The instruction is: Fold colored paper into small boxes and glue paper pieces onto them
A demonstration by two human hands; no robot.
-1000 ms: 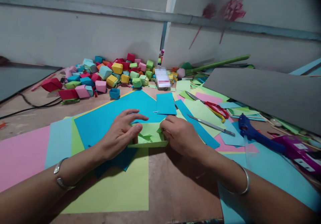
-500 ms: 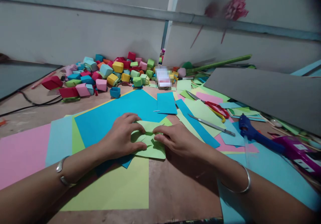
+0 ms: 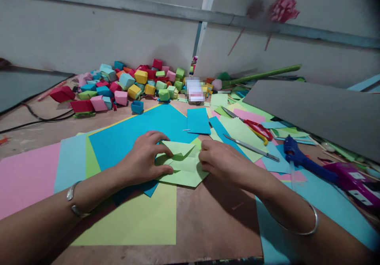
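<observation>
A piece of light green paper [image 3: 184,164] with folded flaps and creases lies between my hands at the middle of the table. My left hand [image 3: 147,158] grips its left side, thumb at the lower flap and fingers at the upper one. At the paper's right edge, my right hand [image 3: 221,163] has its fingers curled in a pinch on it; the fingertips are partly hidden. Under and behind the paper lie large blue sheets [image 3: 118,138], and a yellow-green sheet [image 3: 139,221] is in front.
Several small folded paper boxes [image 3: 126,81] are heaped along the back wall. To the right lie a craft knife [image 3: 252,148], red-handled scissors [image 3: 257,129], cut paper pieces and a blue-and-purple glue gun [image 3: 311,162]. Pink sheets [image 3: 26,178] lie at left.
My right hand has moved right, from the middle of the green paper to its right edge, and the paper's right part now lies spread out. My left hand has stayed in place.
</observation>
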